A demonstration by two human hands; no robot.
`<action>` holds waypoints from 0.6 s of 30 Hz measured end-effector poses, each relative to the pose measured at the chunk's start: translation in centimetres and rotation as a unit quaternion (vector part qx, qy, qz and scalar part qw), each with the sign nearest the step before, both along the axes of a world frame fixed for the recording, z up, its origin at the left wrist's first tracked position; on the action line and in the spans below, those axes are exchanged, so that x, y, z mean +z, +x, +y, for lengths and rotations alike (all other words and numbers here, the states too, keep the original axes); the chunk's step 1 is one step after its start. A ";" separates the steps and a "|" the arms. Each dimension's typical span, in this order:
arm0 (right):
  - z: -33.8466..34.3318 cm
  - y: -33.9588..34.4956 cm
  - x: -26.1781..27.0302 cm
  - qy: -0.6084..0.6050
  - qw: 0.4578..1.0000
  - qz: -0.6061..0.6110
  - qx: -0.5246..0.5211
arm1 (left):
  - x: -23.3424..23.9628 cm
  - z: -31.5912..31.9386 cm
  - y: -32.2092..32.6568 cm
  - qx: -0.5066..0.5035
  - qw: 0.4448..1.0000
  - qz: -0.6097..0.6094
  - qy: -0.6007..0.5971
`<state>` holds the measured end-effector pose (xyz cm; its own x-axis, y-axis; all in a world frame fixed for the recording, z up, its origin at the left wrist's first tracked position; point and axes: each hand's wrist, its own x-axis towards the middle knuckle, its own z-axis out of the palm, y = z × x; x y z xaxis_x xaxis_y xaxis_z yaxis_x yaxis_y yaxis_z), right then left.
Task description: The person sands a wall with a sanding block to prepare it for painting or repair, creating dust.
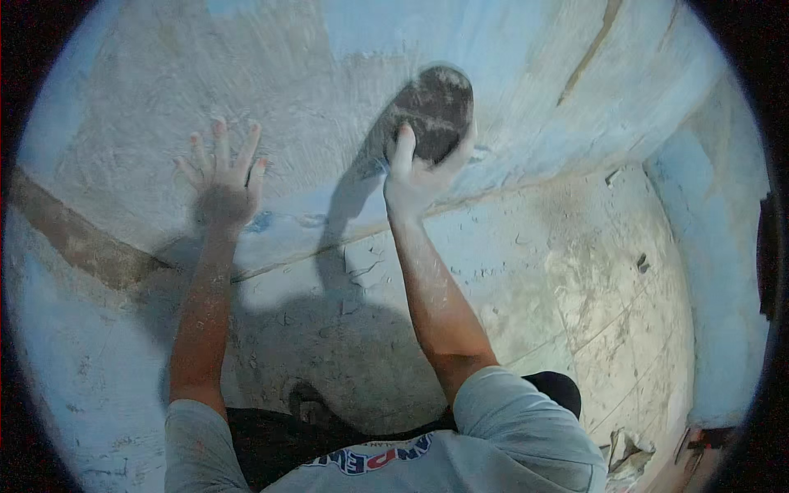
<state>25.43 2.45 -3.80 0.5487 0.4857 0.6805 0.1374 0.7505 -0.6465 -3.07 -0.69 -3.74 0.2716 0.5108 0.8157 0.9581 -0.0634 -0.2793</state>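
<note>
My left hand (225,179) lies with fingers spread against a plastered wall (142,123), which is patchy grey and pale blue with streaked marks. Dust whitens both my hands and part of the forearms. A dark oval pad (439,108), smeared with whitish dust, is in my right hand (422,179). The thumb presses across its near face, and the fingers go round its right side, mostly hidden. Beside my left hand, the pad appears to be at or close to the wall; any gap behind it cannot be judged. Its shadow falls down and left.
Below the wall runs a dusty, scuffed floor (518,271). A brown bare strip (86,240) marks the left corner, and a pale blue wall (709,289) rises at right. Crumpled scrap (627,459) lies at the lower right. My body's shadow darkens the floor.
</note>
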 end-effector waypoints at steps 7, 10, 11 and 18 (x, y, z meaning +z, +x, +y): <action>-0.8 1.2 -5.5 -0.044 0.998 0.000 -0.050 | 0.5 0.0 0.6 0.016 1.000 -0.018 -0.014; -0.5 1.2 -5.5 -0.061 0.998 0.019 -0.030 | -0.1 0.5 0.8 0.001 1.000 0.002 0.021; 0.7 1.0 -4.8 -0.061 0.997 0.025 -0.036 | -0.2 0.9 0.9 -0.005 1.000 -0.007 0.028; -0.3 1.7 -2.6 -0.061 0.998 0.018 -0.026 | 0.4 0.8 0.6 -0.015 0.998 -0.003 0.068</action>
<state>27.08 2.11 -6.44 0.5983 0.5342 0.5973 0.1497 0.6577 -0.7382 -2.46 0.08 -3.29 0.2811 0.3869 0.8782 0.9577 -0.0548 -0.2824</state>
